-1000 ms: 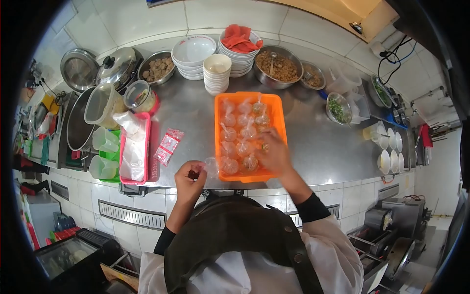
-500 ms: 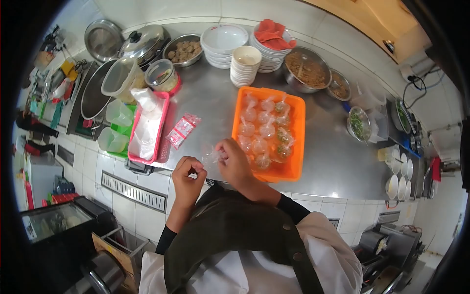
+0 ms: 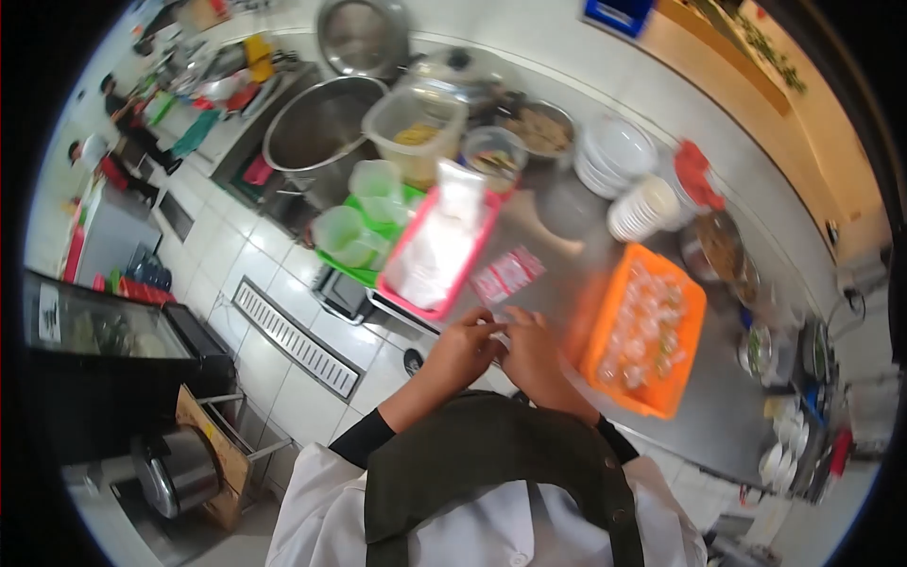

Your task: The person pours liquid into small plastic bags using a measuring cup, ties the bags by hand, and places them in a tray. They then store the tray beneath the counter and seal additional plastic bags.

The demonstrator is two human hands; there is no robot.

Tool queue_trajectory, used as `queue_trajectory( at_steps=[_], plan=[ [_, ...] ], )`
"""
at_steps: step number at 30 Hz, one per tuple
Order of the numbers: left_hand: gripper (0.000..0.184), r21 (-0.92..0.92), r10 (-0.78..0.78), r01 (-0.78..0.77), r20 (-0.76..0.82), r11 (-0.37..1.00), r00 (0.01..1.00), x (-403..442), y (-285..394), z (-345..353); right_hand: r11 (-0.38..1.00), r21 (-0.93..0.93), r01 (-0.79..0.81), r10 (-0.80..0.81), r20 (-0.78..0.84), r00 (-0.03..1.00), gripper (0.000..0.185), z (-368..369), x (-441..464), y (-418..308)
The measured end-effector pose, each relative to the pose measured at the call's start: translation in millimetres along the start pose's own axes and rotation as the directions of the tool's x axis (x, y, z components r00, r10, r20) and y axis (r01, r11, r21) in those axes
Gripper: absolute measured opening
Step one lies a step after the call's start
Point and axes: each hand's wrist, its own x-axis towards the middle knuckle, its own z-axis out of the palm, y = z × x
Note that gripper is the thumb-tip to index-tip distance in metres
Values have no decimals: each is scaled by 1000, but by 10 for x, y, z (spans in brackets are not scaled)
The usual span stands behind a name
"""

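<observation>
My left hand [image 3: 465,348] and my right hand [image 3: 532,350] meet at the counter's front edge, fingers bent and pinched together. A clear plastic bag is between them, faint and blurred; most of it is hidden by the fingers. Just beyond the fingertips lies a red-and-white printed packet [image 3: 510,275]. To the left of it stands a pink basket [image 3: 475,257] with white plastic sheets or bags [image 3: 430,265] inside. On the right, an orange tray [image 3: 627,403] holds several knotted clear bags [image 3: 647,326], some with green bits.
Green basket [image 3: 331,263] with clear tubs, a large pot [image 3: 326,123] and a plastic container [image 3: 416,104] stand left. Stacked white bowls [image 3: 614,156] and cups [image 3: 644,210] line the back. Two people [image 3: 132,123] are far left.
The view has swung left, so the counter things appear farther right. My hands have come together from slightly apart, now nearer the pink basket and packet.
</observation>
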Motion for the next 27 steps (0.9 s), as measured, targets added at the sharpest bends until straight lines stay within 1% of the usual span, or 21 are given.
queue_trajectory(
  at_steps=[1,4,5,7,8,9,10,11,13,14,15,16,18,19,20,21,22,23,26,27],
  plan=[
    [29,44,-22,20,41,999,999,17,-1,-290,999,-17,-39,39,-2,999,27,40,137,-197],
    [34,136,39,-50,78,989,996,-72,-363,-972,998,-55,-18,23,97,995,29,210,531,-735],
    [32,113,-58,48,83,992,995,-123,-424,-1176,998,-29,54,-50,133,990,29,292,664,-862],
    [31,86,-67,64,31,994,997,-204,-619,-1567,983,39,181,-186,195,963,28,439,931,-1107],
    [31,74,-72,71,14,995,997,-248,-714,-1747,966,205,157,-198,199,960,27,475,1053,-1215],
    [27,134,-15,26,-85,991,996,-297,-830,-1917,923,365,123,-207,201,957,26,481,1187,-1333],
    [26,150,-49,63,-93,987,994,-340,-928,-2105,853,515,82,-214,203,956,24,490,1314,-1429],
    [24,164,-84,100,-100,981,991,-382,-1023,-2289,803,576,152,-242,82,967,30,529,1457,-1478],
    [20,168,-169,189,-126,967,977,-426,-1137,-2576,813,525,252,-201,-154,967,35,713,1819,-1557],
    [18,155,-220,242,-143,958,965,-436,-1153,-2691,822,488,295,-179,-270,946,37,847,1988,-1564],
    [16,139,-269,292,-160,946,950,-450,-1186,-2768,858,400,321,-186,-341,921,39,1049,2147,-1532],
    [15,144,-246,273,-178,951,953,-465,-1253,-2810,889,305,342,-202,-409,890,40,1283,2308,-1469],
    [14,158,-203,242,-227,957,952,-492,-1370,-2851,929,219,299,-204,-374,905,40,1531,2504,-1330],
    [17,99,-226,258,-257,961,940,-500,-1353,-2859,944,225,241,-176,-272,946,39,1594,2561,-1305],
    [18,86,-222,256,-289,963,931,-509,-1321,-2868,957,227,183,-147,-165,975,37,1660,2609,-1283],
    [20,75,-220,257,-323,964,921,-518,-1281,-2875,931,357,71,-59,-44,997,36,1635,2633,-1334],
    [21,65,-220,258,-356,964,908,-534,-1251,-2883,883,466,-56,16,91,996,34,1597,2645,-1375],
    [22,63,-217,258,-375,964,901,-553,-1234,-2884,813,548,-196,76,234,969,33,1586,2644,-1410],
    [24,42,-224,264,-413,964,883,-630,-1182,-2809,643,764,-41,-46,92,995,29,1760,2614,-1315],
    [24,33,-230,268,-420,963,878,-646,-1153,-2780,623,782,-1,-67,55,996,27,1718,2574,-1322]
  ],
)
